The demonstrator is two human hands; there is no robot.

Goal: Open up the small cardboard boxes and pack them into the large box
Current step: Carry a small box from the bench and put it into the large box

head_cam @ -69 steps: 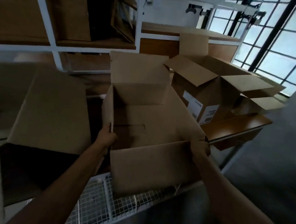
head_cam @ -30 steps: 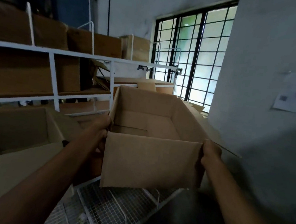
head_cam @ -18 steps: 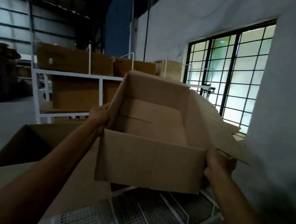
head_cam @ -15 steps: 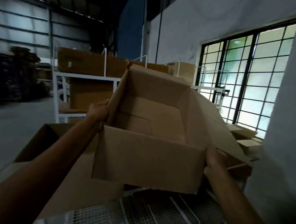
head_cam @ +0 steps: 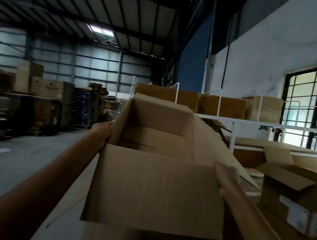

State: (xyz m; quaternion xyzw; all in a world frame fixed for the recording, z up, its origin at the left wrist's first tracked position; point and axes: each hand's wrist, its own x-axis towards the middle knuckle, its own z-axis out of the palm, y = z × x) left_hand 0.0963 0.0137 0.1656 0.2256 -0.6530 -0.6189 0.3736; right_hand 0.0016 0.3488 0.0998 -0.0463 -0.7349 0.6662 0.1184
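Your left hand [head_cam: 102,132] is curled over the left rim of the open cardboard box [head_cam: 154,193], fingers wrapped onto the wall near its near corner. Your right hand [head_cam: 226,177] is clamped on the opposite near corner, thumb along the top edge and the fingers hidden behind the wall. Between them the box hangs in the air in front of you, tipped so its mouth faces up and toward you.

It should feel light and fairly stiff, but the walls are thin board and will bow if you squeeze hard. The long right flap [head_cam: 225,157] sticks out loose and could catch on things, so judge your clearance on that side. Holding at the corners, where two walls meet, looks like the firmest place; mid-wall grips would likely buckle.

Inside, the box shows nothing but its folded bottom flaps; it is empty. Down to your right another open box [head_cam: 290,194] with a white label on its side sits on the work surface, its contents out of sight. A pale sheet of cardboard [head_cam: 72,204] lies below the box you hold; whether it belongs to the large box cannot be told. Behind, the white shelf rack [head_cam: 234,125] carries closed cartons [head_cam: 222,106].
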